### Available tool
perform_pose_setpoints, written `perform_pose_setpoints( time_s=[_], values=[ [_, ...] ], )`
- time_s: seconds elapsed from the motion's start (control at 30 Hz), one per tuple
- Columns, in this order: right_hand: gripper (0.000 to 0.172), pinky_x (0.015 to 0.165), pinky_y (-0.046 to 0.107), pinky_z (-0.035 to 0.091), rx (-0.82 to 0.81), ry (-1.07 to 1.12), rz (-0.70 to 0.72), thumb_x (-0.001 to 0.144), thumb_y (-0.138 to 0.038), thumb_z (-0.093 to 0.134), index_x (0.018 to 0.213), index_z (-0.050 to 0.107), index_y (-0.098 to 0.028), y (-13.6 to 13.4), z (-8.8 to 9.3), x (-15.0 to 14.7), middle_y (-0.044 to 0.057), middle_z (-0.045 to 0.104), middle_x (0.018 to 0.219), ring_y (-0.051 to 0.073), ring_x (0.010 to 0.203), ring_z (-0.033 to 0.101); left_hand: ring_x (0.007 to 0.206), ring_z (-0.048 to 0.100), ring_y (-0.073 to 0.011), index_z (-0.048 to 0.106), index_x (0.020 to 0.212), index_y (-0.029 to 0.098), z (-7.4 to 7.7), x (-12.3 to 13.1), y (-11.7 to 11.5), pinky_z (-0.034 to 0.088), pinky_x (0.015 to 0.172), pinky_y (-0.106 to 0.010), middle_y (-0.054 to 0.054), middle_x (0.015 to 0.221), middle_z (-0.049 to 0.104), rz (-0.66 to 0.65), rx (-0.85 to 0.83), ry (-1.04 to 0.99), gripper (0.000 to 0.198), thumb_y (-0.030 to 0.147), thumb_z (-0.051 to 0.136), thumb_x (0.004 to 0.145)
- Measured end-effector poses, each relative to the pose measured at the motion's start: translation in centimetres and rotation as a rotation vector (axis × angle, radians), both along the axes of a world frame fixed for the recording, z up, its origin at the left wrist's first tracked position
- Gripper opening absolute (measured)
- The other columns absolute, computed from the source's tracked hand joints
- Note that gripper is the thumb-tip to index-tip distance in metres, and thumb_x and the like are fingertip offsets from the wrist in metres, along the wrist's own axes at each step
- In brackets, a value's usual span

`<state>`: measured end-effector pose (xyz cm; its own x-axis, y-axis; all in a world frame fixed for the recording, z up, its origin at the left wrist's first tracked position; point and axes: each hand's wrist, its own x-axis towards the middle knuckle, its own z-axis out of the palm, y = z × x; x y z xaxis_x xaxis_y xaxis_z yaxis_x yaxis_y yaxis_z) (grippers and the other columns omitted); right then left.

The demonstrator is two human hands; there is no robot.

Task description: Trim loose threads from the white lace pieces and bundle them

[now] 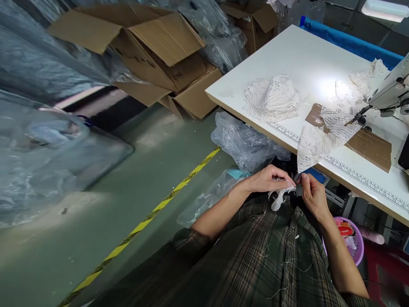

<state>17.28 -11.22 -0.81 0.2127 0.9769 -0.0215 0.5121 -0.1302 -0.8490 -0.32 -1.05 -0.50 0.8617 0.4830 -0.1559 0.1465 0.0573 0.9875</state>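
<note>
My left hand (270, 179) is closed on a small piece of white lace (281, 196) just below the table's front edge, over my plaid lap. My right hand (311, 194) pinches the same lace from the right; something small and dark shows at its fingertips, too small to name. A longer strip of white lace (322, 136) hangs off the white table (297, 55) right above my hands, running back to the sewing machine (388, 91). A bunched lace pile (273, 98) lies further left on the table.
Brown cardboard (367, 143) is taped on the table beside a printed ruler along its edge. Open cardboard boxes (153, 51) and clear plastic bags (246, 143) crowd the floor to the left. A yellow-black tape line (150, 217) crosses the floor. A purple bowl (351, 238) sits under the table.
</note>
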Motion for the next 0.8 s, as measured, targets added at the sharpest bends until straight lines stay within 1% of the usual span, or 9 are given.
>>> perform_pose_setpoints(
  time_s=[0.1,0.2,0.37,0.47,0.53,0.63,0.7,0.73,0.8],
  values=[
    [0.059,0.053,0.026,0.034,-0.029,0.049,-0.038,0.096,-0.066,0.033,0.075,0.064,-0.020,-0.6,-0.3,-0.1,-0.002,0.050,0.054,0.014,0.052,0.044,0.070,0.062,-0.0123,0.078,0.091,0.010,0.1,0.1,0.1,0.047,0.065,-0.021,-0.007,0.082,0.075,0.010,-0.023,-0.006,0.042,0.050,0.069,0.080],
    [0.059,0.053,0.026,0.034,-0.071,0.098,0.025,0.097,-0.065,0.032,0.077,0.063,-0.020,-1.5,-0.1,-0.4,-0.002,0.050,0.056,0.014,0.053,0.045,0.067,0.060,-0.0118,0.077,0.086,0.010,0.2,0.1,0.2,0.046,0.064,-0.021,-0.007,0.078,0.073,0.001,-0.062,-0.005,0.041,0.050,0.070,0.079],
    [0.051,0.053,0.026,0.031,-0.064,0.023,0.131,0.098,-0.058,0.033,0.070,0.055,-0.021,-1.6,0.6,-0.8,-0.002,0.052,0.059,0.013,0.053,0.043,0.064,0.057,-0.0111,0.074,0.079,0.010,0.1,0.1,0.4,0.042,0.060,-0.021,-0.005,0.072,0.069,-0.047,-0.110,0.027,0.040,0.050,0.074,0.076],
    [0.047,0.053,0.026,0.028,-0.056,0.000,0.120,0.096,-0.056,0.038,0.067,0.052,-0.022,-1.2,0.3,-0.8,-0.003,0.049,0.056,0.012,0.052,0.039,0.058,0.051,-0.0091,0.072,0.075,0.010,0.0,0.1,0.4,0.036,0.054,-0.020,-0.002,0.064,0.064,-0.051,-0.146,0.057,0.040,0.049,0.075,0.074],
    [0.046,0.053,0.026,0.028,-0.059,0.030,0.077,0.095,-0.056,0.041,0.067,0.053,-0.022,-1.1,-0.2,-0.9,-0.004,0.047,0.055,0.012,0.051,0.037,0.058,0.052,-0.0094,0.072,0.077,0.009,-0.3,0.1,0.4,0.037,0.055,-0.021,-0.002,0.066,0.064,-0.046,-0.192,0.056,0.040,0.049,0.076,0.072],
    [0.042,0.057,0.025,0.034,-0.034,0.206,0.028,0.091,-0.059,0.047,0.080,0.060,-0.021,-1.0,-1.1,-1.4,-0.002,0.056,0.066,0.013,0.058,0.044,0.059,0.053,-0.0094,0.072,0.078,0.010,-0.9,0.3,0.2,0.039,0.056,-0.021,-0.003,0.068,0.065,-0.016,-0.284,0.037,0.041,0.050,0.079,0.069],
    [0.042,0.058,0.025,0.038,-0.033,0.340,0.025,0.084,-0.061,0.057,0.086,0.062,-0.020,-0.9,-1.5,-1.8,0.000,0.060,0.073,0.013,0.063,0.047,0.058,0.051,-0.0087,0.071,0.076,0.010,-1.8,0.5,0.1,0.038,0.056,-0.021,-0.002,0.065,0.063,0.021,-0.354,0.015,0.044,0.052,0.079,0.067],
    [0.042,0.058,0.025,0.038,-0.057,0.389,0.025,0.080,-0.062,0.062,0.084,0.062,-0.020,-0.9,-1.7,-1.9,0.000,0.059,0.073,0.013,0.063,0.047,0.059,0.052,-0.0088,0.071,0.077,0.010,-2.3,0.5,0.0,0.039,0.056,-0.021,-0.002,0.066,0.063,0.045,-0.389,0.000,0.047,0.055,0.079,0.067],
    [0.044,0.056,0.025,0.037,-0.141,0.456,0.015,0.073,-0.062,0.071,0.075,0.061,-0.019,-1.1,-2.1,-1.9,-0.001,0.055,0.066,0.012,0.061,0.044,0.066,0.057,-0.0106,0.071,0.088,0.010,-3.7,0.4,0.0,0.043,0.061,-0.022,-0.004,0.076,0.066,0.111,-0.424,-0.015,0.053,0.060,0.075,0.069]
  ],
)
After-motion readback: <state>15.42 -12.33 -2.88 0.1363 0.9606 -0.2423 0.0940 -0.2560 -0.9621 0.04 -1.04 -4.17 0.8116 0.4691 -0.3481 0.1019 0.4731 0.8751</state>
